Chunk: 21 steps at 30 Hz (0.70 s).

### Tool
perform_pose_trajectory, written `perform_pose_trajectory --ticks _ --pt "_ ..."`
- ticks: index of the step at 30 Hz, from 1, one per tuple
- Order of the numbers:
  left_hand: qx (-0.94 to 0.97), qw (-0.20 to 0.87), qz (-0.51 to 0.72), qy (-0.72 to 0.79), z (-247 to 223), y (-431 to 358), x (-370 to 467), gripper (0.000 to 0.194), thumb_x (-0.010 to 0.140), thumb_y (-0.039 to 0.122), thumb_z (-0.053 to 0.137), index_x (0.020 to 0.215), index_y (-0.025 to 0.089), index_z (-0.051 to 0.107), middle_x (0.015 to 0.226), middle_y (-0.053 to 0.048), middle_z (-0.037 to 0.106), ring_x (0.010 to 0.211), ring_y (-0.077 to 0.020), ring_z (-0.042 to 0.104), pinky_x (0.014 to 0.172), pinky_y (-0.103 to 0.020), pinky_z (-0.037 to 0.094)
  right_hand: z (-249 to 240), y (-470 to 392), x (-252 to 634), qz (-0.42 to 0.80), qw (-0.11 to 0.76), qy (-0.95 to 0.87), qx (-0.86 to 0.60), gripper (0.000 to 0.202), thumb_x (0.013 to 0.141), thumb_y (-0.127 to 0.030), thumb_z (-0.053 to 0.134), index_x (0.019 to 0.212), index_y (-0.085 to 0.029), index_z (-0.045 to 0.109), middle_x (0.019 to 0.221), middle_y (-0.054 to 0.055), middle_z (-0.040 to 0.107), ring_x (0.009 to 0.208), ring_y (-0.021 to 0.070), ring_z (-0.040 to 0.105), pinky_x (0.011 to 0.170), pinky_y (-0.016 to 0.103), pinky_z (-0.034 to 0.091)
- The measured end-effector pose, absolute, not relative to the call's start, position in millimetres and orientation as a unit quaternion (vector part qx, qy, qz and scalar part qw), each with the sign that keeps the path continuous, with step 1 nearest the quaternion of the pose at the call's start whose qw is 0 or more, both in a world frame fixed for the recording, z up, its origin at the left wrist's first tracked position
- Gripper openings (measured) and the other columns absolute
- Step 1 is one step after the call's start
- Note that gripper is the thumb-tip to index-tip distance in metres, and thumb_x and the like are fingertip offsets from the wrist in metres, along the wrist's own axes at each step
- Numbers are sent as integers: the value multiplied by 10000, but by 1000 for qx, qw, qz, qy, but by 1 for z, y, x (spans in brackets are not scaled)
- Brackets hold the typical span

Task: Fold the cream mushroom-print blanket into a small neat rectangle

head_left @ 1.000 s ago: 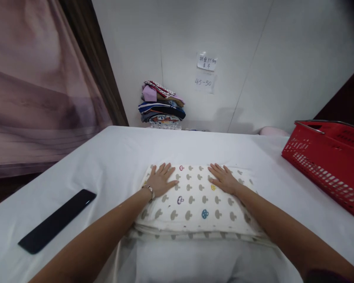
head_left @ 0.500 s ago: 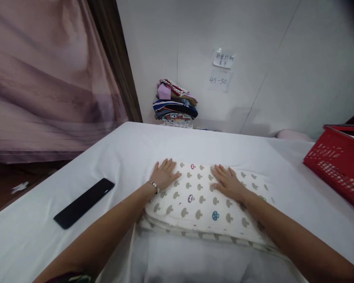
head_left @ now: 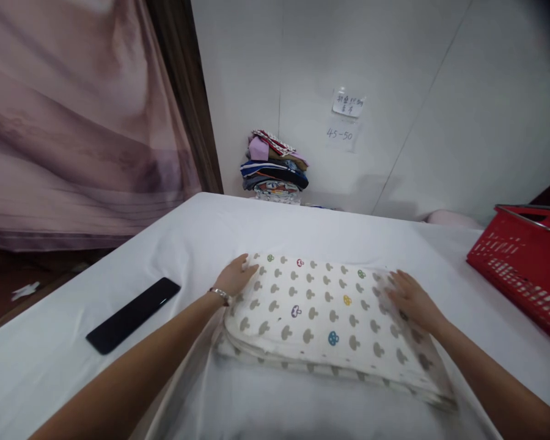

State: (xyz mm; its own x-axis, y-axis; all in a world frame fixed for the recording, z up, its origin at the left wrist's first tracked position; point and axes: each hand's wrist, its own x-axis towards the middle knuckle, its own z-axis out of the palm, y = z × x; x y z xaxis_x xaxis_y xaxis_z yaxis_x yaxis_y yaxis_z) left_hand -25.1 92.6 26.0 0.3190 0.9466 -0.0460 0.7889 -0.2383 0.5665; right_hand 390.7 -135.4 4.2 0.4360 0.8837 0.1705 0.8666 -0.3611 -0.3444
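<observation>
A folded white cloth [head_left: 318, 305] printed with grey and a few coloured mushrooms lies flat in front of me, its layered fold along the near side. My left hand [head_left: 238, 277], with a bracelet at the wrist, rests at the cloth's far left edge. Its thumb and forefinger are apart, and its other fingers are partly hidden. At the right edge, my right hand [head_left: 415, 299] touches the cloth with fingers apart, slightly blurred by motion.
The cloth lies on a white-covered table [head_left: 348, 235]. A black phone [head_left: 134, 315] is at the left, a red plastic basket [head_left: 522, 263] at the right. Folded clothes [head_left: 275, 168] are stacked beyond the far edge, by a wall with paper signs [head_left: 341, 134]. A pink curtain [head_left: 73, 122] hangs at left.
Both hands have slid outward over the cloth, the left a little to its left edge, the right farther to its right edge. More of the mushroom print shows between them.
</observation>
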Motion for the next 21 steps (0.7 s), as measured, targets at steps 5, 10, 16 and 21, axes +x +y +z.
perform_pose_trajectory --ticks 5,10,16,21 --pt "711 350 115 599 37 95 -28 619 732 560 503 1175 129 541 1101 -141 638 980 -273 614 819 -335 491 3 -181 410 190 269 -315 -890 749 728 -550 549 1347 -157 398 1155 126 591 936 254 613 811 359 494" --pt "646 459 92 604 48 99 -18 517 599 542 651 938 151 648 979 -143 683 858 -306 651 635 -337 539 24 -178 391 307 276 -246 -877 909 675 -590 613 1407 -164 283 1179 160 568 889 254 626 667 329 526" --pt "676 428 126 586 47 90 -17 509 595 514 675 967 167 661 991 -136 684 883 -325 645 659 -360 545 39 -169 389 349 257 -204 -878 822 630 -577 669 1295 -148 446 1215 196 557 919 290 630 651 348 540" --pt "623 553 119 541 43 90 -16 503 653 499 645 1026 162 636 1037 -117 675 898 -279 650 702 -332 544 38 -172 390 423 295 -209 -831 697 650 -580 666 1173 -141 527 1141 162 618 950 268 630 730 340 540"
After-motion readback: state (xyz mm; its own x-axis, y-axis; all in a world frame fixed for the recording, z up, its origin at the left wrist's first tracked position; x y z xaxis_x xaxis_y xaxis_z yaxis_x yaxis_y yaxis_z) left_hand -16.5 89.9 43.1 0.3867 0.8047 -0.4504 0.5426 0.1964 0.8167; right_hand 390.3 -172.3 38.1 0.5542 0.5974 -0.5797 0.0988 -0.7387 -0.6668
